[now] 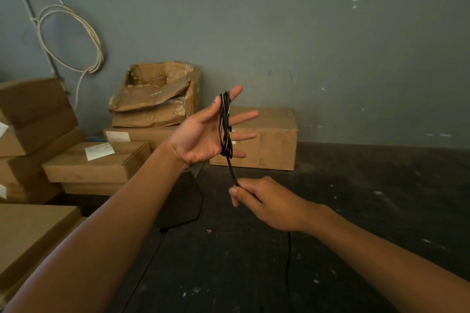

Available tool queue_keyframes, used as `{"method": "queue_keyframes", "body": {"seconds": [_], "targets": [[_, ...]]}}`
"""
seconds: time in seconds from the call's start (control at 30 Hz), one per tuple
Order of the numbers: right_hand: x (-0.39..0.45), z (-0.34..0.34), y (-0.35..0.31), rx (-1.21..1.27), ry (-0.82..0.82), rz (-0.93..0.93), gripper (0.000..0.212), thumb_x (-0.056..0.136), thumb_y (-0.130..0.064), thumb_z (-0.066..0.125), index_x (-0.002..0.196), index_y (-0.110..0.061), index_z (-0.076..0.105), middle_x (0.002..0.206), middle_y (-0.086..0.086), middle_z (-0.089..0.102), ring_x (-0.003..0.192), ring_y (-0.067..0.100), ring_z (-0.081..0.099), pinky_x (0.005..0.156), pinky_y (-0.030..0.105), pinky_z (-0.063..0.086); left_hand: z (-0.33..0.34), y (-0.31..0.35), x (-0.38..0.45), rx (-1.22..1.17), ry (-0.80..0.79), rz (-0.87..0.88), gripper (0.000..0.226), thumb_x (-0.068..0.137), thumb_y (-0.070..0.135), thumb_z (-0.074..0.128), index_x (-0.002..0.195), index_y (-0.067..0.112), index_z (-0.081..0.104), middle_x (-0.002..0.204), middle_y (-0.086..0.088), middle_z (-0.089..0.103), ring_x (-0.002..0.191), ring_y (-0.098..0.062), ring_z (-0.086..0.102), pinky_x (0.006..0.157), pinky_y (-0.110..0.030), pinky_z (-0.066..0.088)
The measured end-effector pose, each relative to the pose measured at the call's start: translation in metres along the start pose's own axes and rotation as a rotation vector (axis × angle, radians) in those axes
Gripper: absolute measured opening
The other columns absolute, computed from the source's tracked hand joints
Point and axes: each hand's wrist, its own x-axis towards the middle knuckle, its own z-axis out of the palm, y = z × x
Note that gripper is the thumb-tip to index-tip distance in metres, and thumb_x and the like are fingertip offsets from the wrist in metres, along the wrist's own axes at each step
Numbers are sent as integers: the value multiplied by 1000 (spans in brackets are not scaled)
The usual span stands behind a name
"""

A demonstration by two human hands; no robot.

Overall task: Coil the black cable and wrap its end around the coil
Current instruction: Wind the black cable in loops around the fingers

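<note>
Starting at the far left, there's a pile of closed cardboard boxes (63, 157) stacked on the dark floor (356, 211) against the grey wall (305, 33), a couple of them with white labels. Above them a loop of pale cord (73, 38) hangs on the wall. A bit further right sits a torn-open box (157, 94), crumpled and lying on top of a flat carton, and right of that a plain closed box (269, 140) against the foot of the wall.

The left hand (203, 134) is raised palm-up in the middle of the view, fingers spread out straight and loose, not clenched. The black cable (225, 124) is wound in several turns across those four fingers, so the coil sits upright on the hand, with thin light streaks showing on the strands.

From the bottom of the coil one strand drops down to the right hand (267, 203), lower and a bit to the right. That hand is curled closed, pinching the strand between thumb and forefinger. Below the right wrist a thin dark line of cable trails down toward the floor.

Under the hands a flat dark sheet (183, 198) lies on the floor.
</note>
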Motion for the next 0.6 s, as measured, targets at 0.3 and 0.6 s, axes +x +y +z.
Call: {"method": "queue_keyframes", "body": {"seconds": [0.3,0.6], "targets": [[3,-25,-16,-52,48,-12,30,102,-34,44,84,-19,64,57,-8,50,49,6,47,50,21,35,-13,-29,-8,-8,237,-56,46,101,48,22,146,48,30,149,-8,46,129,-42,46,102,-65,35],[14,-79,-19,-328,11,42,15,94,-41,55,82,-33,59,67,-10,54,56,4,45,52,22,32,-4,-58,-21,182,235,-243,36,103,35,28,130,39,51,131,4,58,116,-12,59,87,-35,49]]}}
